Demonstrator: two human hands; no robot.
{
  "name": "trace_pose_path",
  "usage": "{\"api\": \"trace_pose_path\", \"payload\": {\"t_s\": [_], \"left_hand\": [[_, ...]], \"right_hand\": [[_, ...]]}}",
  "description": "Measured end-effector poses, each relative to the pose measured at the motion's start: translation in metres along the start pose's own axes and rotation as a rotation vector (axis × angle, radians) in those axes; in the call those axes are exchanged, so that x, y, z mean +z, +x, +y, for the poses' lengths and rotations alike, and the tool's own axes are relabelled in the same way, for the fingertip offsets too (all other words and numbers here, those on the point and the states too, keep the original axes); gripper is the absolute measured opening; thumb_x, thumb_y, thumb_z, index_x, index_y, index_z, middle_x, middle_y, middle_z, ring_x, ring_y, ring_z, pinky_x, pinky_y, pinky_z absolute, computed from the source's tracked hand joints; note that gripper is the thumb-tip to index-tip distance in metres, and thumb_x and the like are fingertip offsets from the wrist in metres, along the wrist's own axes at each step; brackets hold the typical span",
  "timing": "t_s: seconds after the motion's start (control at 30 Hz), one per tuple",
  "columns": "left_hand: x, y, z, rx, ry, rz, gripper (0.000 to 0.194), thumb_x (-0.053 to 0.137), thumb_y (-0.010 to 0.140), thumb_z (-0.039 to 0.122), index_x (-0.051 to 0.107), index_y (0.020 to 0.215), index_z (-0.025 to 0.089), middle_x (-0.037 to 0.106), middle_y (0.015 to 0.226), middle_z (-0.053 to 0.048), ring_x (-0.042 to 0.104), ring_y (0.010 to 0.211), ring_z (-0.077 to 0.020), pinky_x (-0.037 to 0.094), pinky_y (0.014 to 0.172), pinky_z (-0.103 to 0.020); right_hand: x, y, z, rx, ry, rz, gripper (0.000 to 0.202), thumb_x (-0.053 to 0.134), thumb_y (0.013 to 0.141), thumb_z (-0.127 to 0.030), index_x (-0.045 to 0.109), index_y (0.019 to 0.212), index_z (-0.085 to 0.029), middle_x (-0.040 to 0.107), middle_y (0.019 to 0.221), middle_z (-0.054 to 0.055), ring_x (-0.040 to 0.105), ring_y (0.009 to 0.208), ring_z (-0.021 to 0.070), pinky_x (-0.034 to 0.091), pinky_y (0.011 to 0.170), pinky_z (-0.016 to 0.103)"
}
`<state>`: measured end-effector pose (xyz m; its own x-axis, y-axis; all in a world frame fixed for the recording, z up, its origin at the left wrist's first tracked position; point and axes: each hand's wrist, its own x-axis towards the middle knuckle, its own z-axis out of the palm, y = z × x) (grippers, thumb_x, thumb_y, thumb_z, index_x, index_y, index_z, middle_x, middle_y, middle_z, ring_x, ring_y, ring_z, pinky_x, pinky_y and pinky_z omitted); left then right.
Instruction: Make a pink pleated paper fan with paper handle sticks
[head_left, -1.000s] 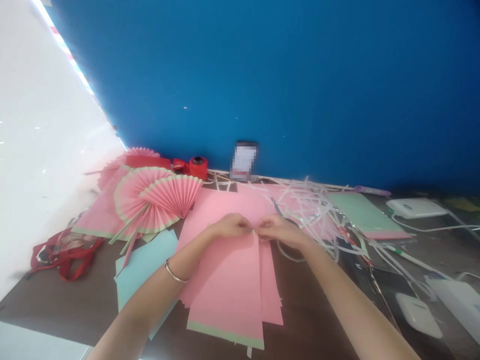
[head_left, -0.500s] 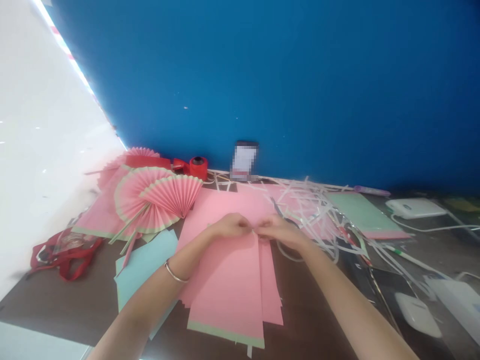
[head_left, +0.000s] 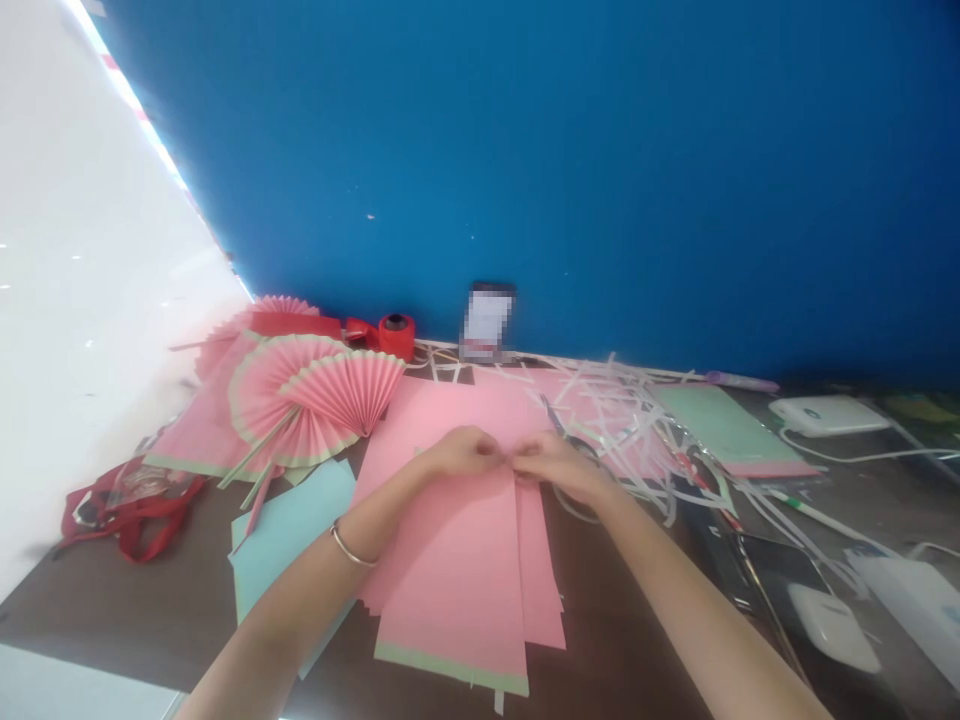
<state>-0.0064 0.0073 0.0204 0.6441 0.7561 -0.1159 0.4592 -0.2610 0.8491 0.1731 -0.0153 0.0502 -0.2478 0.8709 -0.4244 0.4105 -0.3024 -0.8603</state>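
Note:
A pink sheet [head_left: 457, 570] with a pale green strip along its near edge lies over other pink sheets [head_left: 544, 590]. My left hand [head_left: 469, 452] is closed at the sheet's far right part, fingertips pinched together. Close beside it, my right hand [head_left: 551, 462] also pinches at the sheet's far corner, its fingertips almost touching the left ones. Whatever small piece lies between the fingertips is too small to make out. Scissors [head_left: 581, 450] lie partly hidden behind my right hand.
Pink folded fans [head_left: 352, 390], light blue sheets [head_left: 289, 525] and a red strap [head_left: 154, 515] are at the left. Red tape [head_left: 397, 338] and a phone [head_left: 487, 320] stand near the blue wall. White strips [head_left: 622, 420], a green sheet [head_left: 731, 425] and white devices [head_left: 832, 625] lie right.
My right hand has shifted very slightly, its fingertips now closer to the left ones. The sheets stay where they were.

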Motion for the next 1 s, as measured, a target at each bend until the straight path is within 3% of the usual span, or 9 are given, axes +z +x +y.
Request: {"api": "trace_pose_path", "payload": {"t_s": [0.13,0.33,0.6,0.87,1.0], "left_hand": [[0.003,-0.001,-0.001,0.027,-0.049,0.043,0.025,0.047,0.071,0.027,0.065,0.073,0.011,0.057,0.064,0.001,0.049,0.063,-0.0113,0.036,0.054,-0.018],[0.003,0.001,-0.003,0.051,-0.146,0.062,0.022,0.045,0.069,0.024,0.062,0.065,0.010,0.055,0.063,0.001,0.049,0.062,-0.0108,0.037,0.055,-0.018],[0.002,0.000,-0.003,0.045,-0.165,0.064,0.022,0.046,0.070,0.023,0.064,0.069,0.011,0.058,0.066,0.000,0.052,0.066,-0.0120,0.039,0.057,-0.019],[0.001,0.003,-0.005,0.025,-0.264,0.038,0.027,0.056,0.072,0.034,0.067,0.078,0.010,0.065,0.075,-0.004,0.057,0.070,-0.0141,0.044,0.062,-0.022],[0.001,0.000,-0.002,0.017,-0.326,0.045,0.028,0.057,0.073,0.035,0.066,0.079,0.010,0.064,0.074,-0.005,0.056,0.064,-0.0122,0.044,0.057,-0.022]], "right_hand": [[0.002,-0.002,0.003,0.084,0.115,0.049,0.009,0.067,0.062,-0.019,0.063,0.063,-0.012,0.061,0.055,0.002,0.058,0.052,0.0108,0.048,0.052,0.021],[-0.002,-0.007,0.004,0.173,0.334,0.096,0.018,0.073,0.061,-0.023,0.066,0.073,-0.012,0.069,0.078,0.009,0.066,0.070,0.0168,0.055,0.069,0.027],[-0.001,-0.010,0.012,0.141,0.317,0.100,0.023,0.073,0.062,-0.029,0.066,0.078,-0.014,0.069,0.080,0.008,0.065,0.068,0.0155,0.054,0.067,0.027],[0.005,-0.009,0.015,-0.061,0.134,0.121,0.018,0.068,0.065,-0.030,0.066,0.070,-0.012,0.063,0.063,0.002,0.058,0.060,0.0108,0.046,0.055,0.020],[0.006,-0.013,0.011,-0.034,0.150,0.151,0.024,0.067,0.066,-0.033,0.067,0.076,-0.011,0.066,0.067,0.005,0.061,0.064,0.0141,0.048,0.059,0.023]]}}
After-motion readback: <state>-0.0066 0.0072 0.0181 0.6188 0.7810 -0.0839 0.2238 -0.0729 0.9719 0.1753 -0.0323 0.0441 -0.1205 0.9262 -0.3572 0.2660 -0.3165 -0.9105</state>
